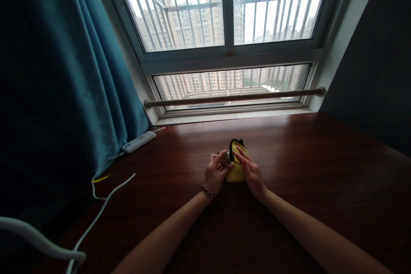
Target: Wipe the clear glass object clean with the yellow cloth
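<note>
A small yellow pouch [236, 173] with a black edge stands on the dark wooden surface, between my two hands. My left hand [214, 174], with a beaded bracelet at the wrist, has its fingers closed round a small, shiny, see-through object [226, 159] against the pouch's left side. What kind of object it is cannot be made out, nor whether part of it is inside the pouch. My right hand [252, 174] presses on the pouch from the right, fingers laid along its front and upper side.
A white power strip [138, 142] lies by the blue curtain [105, 94] at the left. White cables [105, 205] run over the left side of the wooden surface [308, 188]. At the back, a metal rail [234, 97] crosses the barred window.
</note>
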{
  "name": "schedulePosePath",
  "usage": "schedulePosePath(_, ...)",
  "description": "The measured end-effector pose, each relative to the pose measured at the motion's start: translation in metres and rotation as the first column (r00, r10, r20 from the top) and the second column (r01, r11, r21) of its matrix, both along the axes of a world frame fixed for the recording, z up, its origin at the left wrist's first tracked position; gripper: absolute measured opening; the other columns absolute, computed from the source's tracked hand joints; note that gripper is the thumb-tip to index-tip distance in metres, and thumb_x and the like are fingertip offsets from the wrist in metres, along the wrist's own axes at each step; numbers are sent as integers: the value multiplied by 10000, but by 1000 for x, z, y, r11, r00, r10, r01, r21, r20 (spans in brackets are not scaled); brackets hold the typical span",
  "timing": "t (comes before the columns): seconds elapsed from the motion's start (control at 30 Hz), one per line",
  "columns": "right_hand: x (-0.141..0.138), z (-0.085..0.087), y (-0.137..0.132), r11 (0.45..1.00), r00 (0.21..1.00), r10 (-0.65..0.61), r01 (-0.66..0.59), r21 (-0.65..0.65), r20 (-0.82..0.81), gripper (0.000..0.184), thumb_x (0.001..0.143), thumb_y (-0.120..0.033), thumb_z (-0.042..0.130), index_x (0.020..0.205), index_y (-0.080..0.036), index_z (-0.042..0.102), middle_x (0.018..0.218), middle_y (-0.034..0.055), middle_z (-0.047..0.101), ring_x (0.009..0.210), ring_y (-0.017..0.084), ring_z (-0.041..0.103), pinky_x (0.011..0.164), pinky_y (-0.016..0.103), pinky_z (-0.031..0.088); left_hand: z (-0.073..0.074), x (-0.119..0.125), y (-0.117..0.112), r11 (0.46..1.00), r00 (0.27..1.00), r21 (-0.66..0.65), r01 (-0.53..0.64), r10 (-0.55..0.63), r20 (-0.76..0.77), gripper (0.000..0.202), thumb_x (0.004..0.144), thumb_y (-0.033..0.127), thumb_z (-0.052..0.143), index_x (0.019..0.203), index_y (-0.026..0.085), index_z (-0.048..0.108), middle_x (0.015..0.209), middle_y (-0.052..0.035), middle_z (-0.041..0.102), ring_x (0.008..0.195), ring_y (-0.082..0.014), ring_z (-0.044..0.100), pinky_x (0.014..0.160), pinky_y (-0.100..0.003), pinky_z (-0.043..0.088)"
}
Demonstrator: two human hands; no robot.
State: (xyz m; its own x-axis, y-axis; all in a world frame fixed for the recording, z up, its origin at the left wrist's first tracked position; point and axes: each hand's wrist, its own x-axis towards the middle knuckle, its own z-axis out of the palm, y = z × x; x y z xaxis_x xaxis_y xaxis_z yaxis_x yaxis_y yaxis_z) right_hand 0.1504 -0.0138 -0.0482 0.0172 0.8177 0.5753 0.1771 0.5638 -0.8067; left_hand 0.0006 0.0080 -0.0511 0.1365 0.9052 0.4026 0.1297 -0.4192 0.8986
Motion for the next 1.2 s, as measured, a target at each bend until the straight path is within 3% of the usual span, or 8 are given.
schedulePosePath(0.2,0,-10,5,950,990,-131,113,-290,-45,535,895,-499,311,1075,-90,604,901,112,655,846,261,607,755,366,474,3,-1,5,985,975,-169,-36,72,209,576,629,299,714,1143,170,487,1074,-91,547,911,-198,603,769,-284,516)
schedulePosePath(0.33,-1,-4,-1,975,998,-63,58,-213,-19,467,904,-456,330,1171,-144,554,1040,83,628,953,262,578,818,367,457,0,-6,13,954,932,-300,19,92,350,597,620,330,716,1141,133,498,980,-108,629,863,-207,616,721,-279,507)
schedulePosePath(0.5,-4,2,-7,998,993,51,-48,-33,107,400,919,-347,342,1274,-203,456,1258,56,497,1171,243,438,992,401,341,-8,-9,22,937,879,-329,117,57,474,607,659,404,676,1178,161,476,1011,-95,618,798,-167,612,678,-254,482)
schedulePosePath(0.67,-5,12,-16,978,917,109,-167,121,383,439,913,-276,347,1348,-223,337,1435,30,208,1308,233,205,1066,416,216,-9,-5,21,926,846,-344,159,52,531,446,655,452,665,919,127,510,815,-39,609,684,-113,577,603,-202,450)
schedulePosePath(0.77,-5,18,-21,963,880,108,-208,171,463,431,908,-264,350,1337,-230,360,1434,20,216,1323,239,148,1075,426,183,-4,0,14,912,837,-352,211,17,547,384,697,433,635,903,138,503,835,-28,598,716,-110,572,629,-201,457)
schedulePosePath(0.9,-5,12,-13,979,953,109,-152,134,282,403,919,-283,339,1315,-242,395,1396,26,310,1293,226,247,1069,411,208,4,1,4,790,785,-422,446,-119,607,371,760,433,568,973,133,516,852,-48,597,714,-141,577,614,-248,484)
schedulePosePath(1.07,-1,-13,12,985,987,44,-69,-161,-152,443,893,-457,364,1202,-182,522,1142,74,579,1067,241,522,936,393,394,10,-7,0,597,670,-440,671,-233,705,444,623,297,726,967,132,499,973,-84,580,833,-205,584,677,-352,519)
schedulePosePath(1.2,1,-21,19,957,962,-17,-63,-283,-274,514,835,-552,409,1102,-153,594,1028,81,635,984,258,567,857,392,447,6,-8,4,567,590,-375,734,-258,765,429,657,186,698,1031,137,494,1059,-93,560,918,-182,575,751,-312,511)
